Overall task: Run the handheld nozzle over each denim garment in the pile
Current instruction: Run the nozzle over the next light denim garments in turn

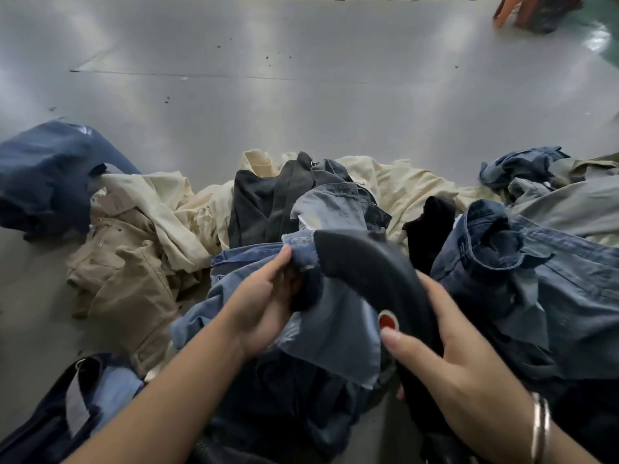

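A curved black handheld nozzle [371,276] with a red button [388,320] lies across a light blue denim garment [331,333] at the centre of the pile. My right hand [445,349] grips the nozzle's handle, thumb just below the button. My left hand [268,296] pinches a fold of the same blue denim right beside the nozzle's head. More denim lies around: a darker blue piece [522,272] to the right and a navy one [47,175] at the far left.
Cream [398,185] and khaki garments [124,262] plus a black one [264,209] sit behind and left of the denim. Everything rests on a grey table [268,95]. Another person's hand [505,11] reaches in at the far right corner.
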### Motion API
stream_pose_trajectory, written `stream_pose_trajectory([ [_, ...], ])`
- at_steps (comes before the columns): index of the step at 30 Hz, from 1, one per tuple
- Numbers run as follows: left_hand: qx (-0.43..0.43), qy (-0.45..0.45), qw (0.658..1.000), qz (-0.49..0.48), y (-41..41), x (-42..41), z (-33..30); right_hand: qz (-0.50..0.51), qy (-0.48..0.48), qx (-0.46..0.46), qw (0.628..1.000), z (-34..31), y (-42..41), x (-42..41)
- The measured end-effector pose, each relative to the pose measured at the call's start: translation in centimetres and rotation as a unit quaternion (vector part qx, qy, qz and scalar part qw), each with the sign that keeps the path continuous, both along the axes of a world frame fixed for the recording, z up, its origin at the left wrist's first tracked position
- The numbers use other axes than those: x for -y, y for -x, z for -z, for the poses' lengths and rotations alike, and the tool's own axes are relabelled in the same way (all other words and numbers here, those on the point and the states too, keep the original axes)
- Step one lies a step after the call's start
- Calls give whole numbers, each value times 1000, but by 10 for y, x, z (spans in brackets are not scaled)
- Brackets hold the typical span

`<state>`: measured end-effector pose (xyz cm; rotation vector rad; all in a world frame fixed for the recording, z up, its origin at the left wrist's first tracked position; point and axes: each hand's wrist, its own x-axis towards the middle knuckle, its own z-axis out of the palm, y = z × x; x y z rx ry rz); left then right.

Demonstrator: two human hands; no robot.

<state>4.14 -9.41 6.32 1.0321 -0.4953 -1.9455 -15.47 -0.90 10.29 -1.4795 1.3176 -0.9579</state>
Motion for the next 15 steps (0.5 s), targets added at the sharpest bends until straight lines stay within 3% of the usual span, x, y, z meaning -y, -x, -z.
stream_pose_trajectory([
  [5,9,-5,1000,24,-1,9,3,-14,-8,-92,996,-6,-9,-8],
  [11,85,46,993,74,2,11,3,1,-1,-85,996,-6,-5,9],
  [15,86,61,993,57,0,16,4,40,51,-64,996,-8,-4,13],
])
